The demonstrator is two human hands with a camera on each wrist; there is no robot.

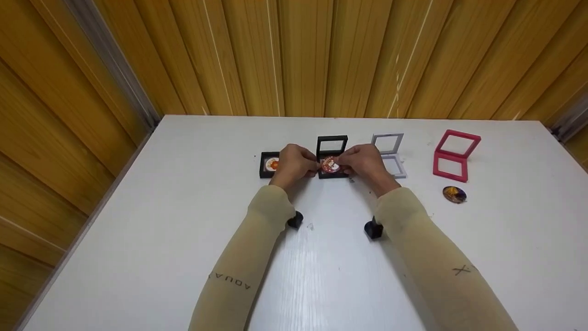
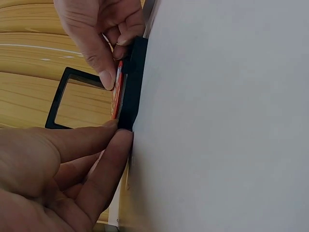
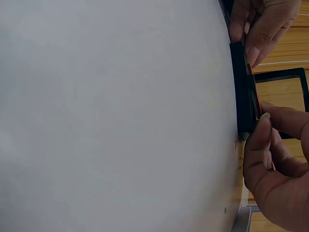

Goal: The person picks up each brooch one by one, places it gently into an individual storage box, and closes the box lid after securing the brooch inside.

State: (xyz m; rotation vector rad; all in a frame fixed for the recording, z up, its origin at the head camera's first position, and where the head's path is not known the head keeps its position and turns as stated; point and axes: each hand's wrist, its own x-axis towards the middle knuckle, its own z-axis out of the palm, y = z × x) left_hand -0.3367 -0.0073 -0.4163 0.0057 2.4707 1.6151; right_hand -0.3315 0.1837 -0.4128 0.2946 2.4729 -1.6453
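A small black display case [image 1: 334, 175] stands with its clear-windowed lid raised. A round red badge with a white figure [image 1: 330, 164] lies over its base. My left hand [image 1: 294, 163] pinches the case's left end; in the left wrist view its thumb touches the badge's rim [image 2: 115, 101] and a finger rests at the case's corner. From the right side, my right hand [image 1: 365, 161] pinches the badge's edge between thumb and finger, seen in the right wrist view. Beside my left hand, partly hidden by it, lies another black case [image 1: 263, 165] holding a white-and-orange badge [image 1: 272, 164].
Behind my right hand stands an open pale lilac case [image 1: 398, 166]. Farther right is an open pink case [image 1: 450, 178], with a dark, yellowish round badge [image 1: 455, 194] in front of it. The white table [image 1: 161, 207] ends at a wood-patterned wall [image 1: 303, 59].
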